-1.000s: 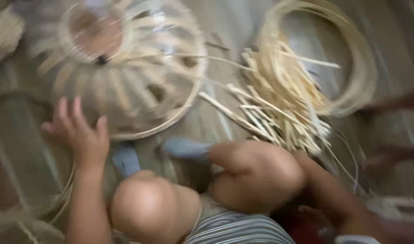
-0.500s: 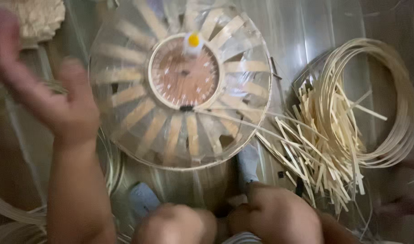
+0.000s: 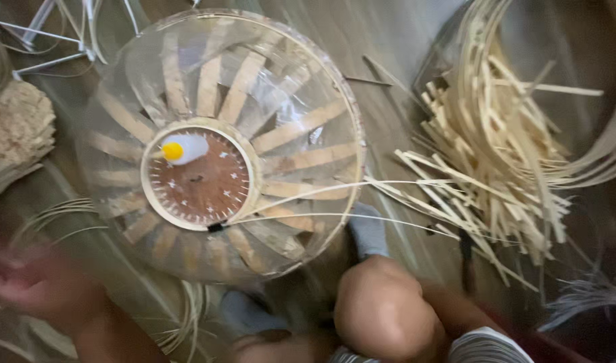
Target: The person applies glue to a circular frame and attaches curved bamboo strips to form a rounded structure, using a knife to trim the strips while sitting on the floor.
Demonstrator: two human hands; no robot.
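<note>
— What took up most of the floor (image 3: 389,40)?

— A half-woven basket frame (image 3: 220,141), round and domed, with flat cane ribs fanning out from a wooden disc base (image 3: 204,181). It stood just ahead of the person's knees, toward the left half of the floor.

— And to its right?

— A heap of cut cane splints (image 3: 483,161), lying crosswise near the floor's right edge, with coiled cane (image 3: 610,148) curving round its far side. Two thin strands (image 3: 389,185) ran from the disc's rim across to that heap.

— The hands?

— Only the left hand (image 3: 32,282) showed, low at the left edge, well blurred. It hung apart from the frame, near some loose loops of cane (image 3: 59,215). Whether its fingers were spread or closed I cannot tell; it seemed to hold nothing, though the blur leaves that unsure. The right hand was out of view.

— Anything smaller?

— A pale fibrous bundle (image 3: 15,131) at the left edge, a bare knee (image 3: 382,309) at the bottom, and a small white bottle with a yellow cap (image 3: 183,148) lying on the disc's upper left part.
</note>
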